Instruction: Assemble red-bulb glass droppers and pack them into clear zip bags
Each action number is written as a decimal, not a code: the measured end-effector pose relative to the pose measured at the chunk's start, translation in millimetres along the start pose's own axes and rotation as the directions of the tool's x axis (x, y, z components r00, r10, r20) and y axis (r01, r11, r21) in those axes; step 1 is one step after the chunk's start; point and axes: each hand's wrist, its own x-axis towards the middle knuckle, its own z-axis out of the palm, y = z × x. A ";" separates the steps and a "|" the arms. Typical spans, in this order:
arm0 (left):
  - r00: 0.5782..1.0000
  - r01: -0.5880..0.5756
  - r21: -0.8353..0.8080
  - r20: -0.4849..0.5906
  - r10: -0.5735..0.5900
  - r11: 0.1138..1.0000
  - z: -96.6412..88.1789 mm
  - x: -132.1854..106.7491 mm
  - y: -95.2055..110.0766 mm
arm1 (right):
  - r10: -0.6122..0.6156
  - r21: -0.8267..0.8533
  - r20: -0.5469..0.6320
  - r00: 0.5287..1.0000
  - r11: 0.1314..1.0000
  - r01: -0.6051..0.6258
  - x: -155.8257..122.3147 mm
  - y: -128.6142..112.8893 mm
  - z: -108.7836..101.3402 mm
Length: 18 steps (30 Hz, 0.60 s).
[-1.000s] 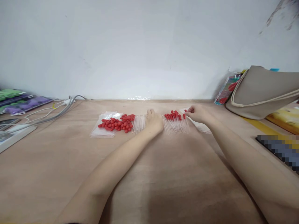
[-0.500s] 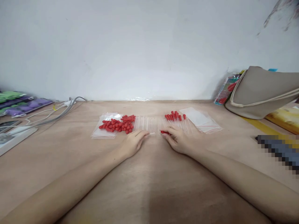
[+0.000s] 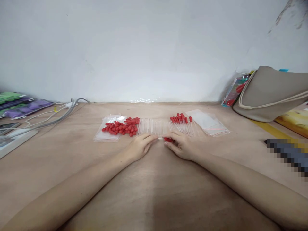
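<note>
My left hand is closed on a clear dropper tube, whose end points right. Facing it, my right hand pinches a red rubber dropper bulb against or over the tube's end; whether the tube is inside it I cannot tell. Behind my hands lies a row of loose clear tubes. A heap of red bulbs rests on clear plastic bags to the left. Beyond my right hand several droppers with red bulbs lie side by side.
More clear zip bags lie right of the droppers. A grey-beige bag leans by the wall at right, beside a packaged item. Cables, a power strip and purple-green packs are at left.
My left hand has moved slightly right with the tube, so the tube's end now meets the red bulb in my right hand. The gap between my hands has narrowed.
</note>
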 end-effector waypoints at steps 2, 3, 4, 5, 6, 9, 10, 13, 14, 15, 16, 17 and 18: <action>1.000 -0.015 0.002 0.000 0.015 1.000 0.4 -0.2 -0.7 | 0.002 -0.003 -0.009 1.000 1.000 -0.002 -0.2 1.6 1.3; 1.000 -0.022 0.005 -0.003 0.022 1.000 0.5 -0.3 -1.0 | 0.005 -0.006 -0.016 1.000 1.000 -0.005 -0.2 2.3 2.0; 0.999 -0.031 0.006 -0.008 0.031 1.000 0.6 -0.4 -1.2 | 0.008 -0.010 -0.023 1.000 1.000 -0.008 -0.1 2.8 2.8; 0.999 -0.039 0.005 -0.015 0.039 0.999 0.7 -0.5 -1.3 | 0.009 -0.012 -0.027 1.000 1.000 -0.009 0.1 3.1 3.4; 0.999 -0.048 0.000 -0.023 0.048 0.999 0.9 -0.6 -1.3 | 0.006 -0.014 -0.032 0.999 1.000 -0.007 0.4 3.2 3.9; 0.997 -0.064 -0.013 -0.036 0.064 0.998 1.7 -0.9 -1.1 | -0.021 -0.016 -0.045 0.999 1.000 0.020 0.9 2.7 4.1; 0.997 -0.069 -0.015 -0.039 0.068 0.998 2.1 -0.9 -1.0 | -0.033 -0.017 -0.049 0.998 0.999 0.032 0.9 2.4 3.8; 0.995 -0.087 -0.014 -0.056 0.086 0.996 3.4 -1.0 -1.0 | -0.062 -0.030 -0.042 0.997 0.998 0.061 0.9 1.4 2.4; 0.994 -0.095 -0.013 -0.060 0.094 0.995 3.7 -1.0 -1.2 | -0.071 -0.040 -0.038 0.997 0.997 0.070 0.8 1.2 2.1; 0.993 -0.101 -0.012 -0.062 0.100 0.995 4.0 -1.0 -1.5 | -0.082 -0.050 -0.038 0.996 0.995 0.080 0.8 1.2 1.9; 0.993 -0.106 -0.009 -0.062 0.105 0.994 4.1 -1.0 -1.9 | -0.093 -0.062 -0.035 0.995 0.994 0.090 0.7 1.4 2.0; 0.992 -0.109 -0.004 -0.059 0.109 0.994 4.1 -1.1 -2.4 | -0.105 -0.075 -0.037 0.994 0.992 0.102 0.7 1.9 2.3; 0.992 -0.111 0.003 -0.053 0.111 0.994 4.0 -1.2 -2.8 | -0.121 -0.087 -0.042 0.992 0.989 0.117 0.6 2.8 2.8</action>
